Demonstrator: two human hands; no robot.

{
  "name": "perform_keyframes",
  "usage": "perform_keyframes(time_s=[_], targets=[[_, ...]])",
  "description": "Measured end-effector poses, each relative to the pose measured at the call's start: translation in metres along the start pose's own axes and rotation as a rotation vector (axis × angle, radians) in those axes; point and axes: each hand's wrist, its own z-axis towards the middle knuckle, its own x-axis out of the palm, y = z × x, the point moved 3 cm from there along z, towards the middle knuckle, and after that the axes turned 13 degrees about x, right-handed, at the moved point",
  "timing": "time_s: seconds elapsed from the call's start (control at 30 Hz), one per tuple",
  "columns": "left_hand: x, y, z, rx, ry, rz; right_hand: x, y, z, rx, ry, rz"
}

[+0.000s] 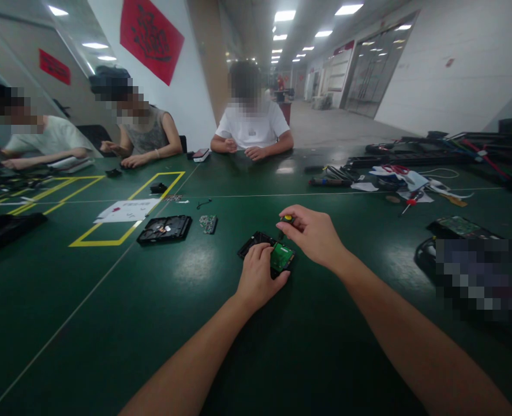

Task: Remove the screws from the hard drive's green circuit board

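Note:
A black hard drive (252, 243) with a green circuit board (281, 256) lies on the green table in front of me. My left hand (258, 277) rests on it, fingers curled over its edge, holding it down. My right hand (314, 234) pinches a small screwdriver with a yellow and black top (287, 219), standing upright with its tip down on the board.
Another opened hard drive (164, 228) and a loose circuit board (208, 223) lie to the left, beside a yellow-taped rectangle with a paper sheet (128, 210). Tools, scissors and cables clutter the right side (403, 179). Three people sit along the far edge.

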Motion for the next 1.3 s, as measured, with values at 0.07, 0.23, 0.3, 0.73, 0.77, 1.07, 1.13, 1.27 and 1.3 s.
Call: perform_keyframes(time_s=[0.07, 0.23, 0.3, 0.73, 0.77, 1.07, 1.13, 1.27, 1.3], targets=[[0.001, 0.0, 0.0, -0.004, 0.003, 0.002, 0.001, 0.002, -0.001, -0.008, -0.021, -0.023], [0.002, 0.0, 0.0, 0.003, -0.007, 0.007, 0.005, 0.007, -0.001, -0.033, -0.043, -0.034], [0.002, 0.0, 0.0, 0.006, -0.008, 0.008, 0.007, 0.008, 0.001, -0.04, -0.034, -0.021], [-0.003, -0.002, 0.001, -0.005, -0.01, -0.019, 0.018, 0.022, 0.013, -0.088, 0.001, -0.049], [-0.003, -0.003, 0.001, -0.006, -0.009, -0.022, 0.019, 0.022, 0.013, -0.082, -0.006, -0.054], [-0.002, -0.003, 0.0, -0.005, -0.015, -0.033, 0.027, 0.019, 0.02, 0.007, -0.028, 0.017], [-0.002, -0.003, 0.0, -0.006, -0.016, -0.037, 0.029, 0.023, 0.022, -0.019, -0.011, -0.019], [-0.003, -0.003, 0.001, -0.013, -0.007, -0.047, 0.029, 0.031, 0.024, -0.11, 0.008, -0.099], [-0.003, -0.003, 0.001, -0.012, -0.007, -0.049, 0.029, 0.032, 0.024, -0.122, 0.008, -0.107]])
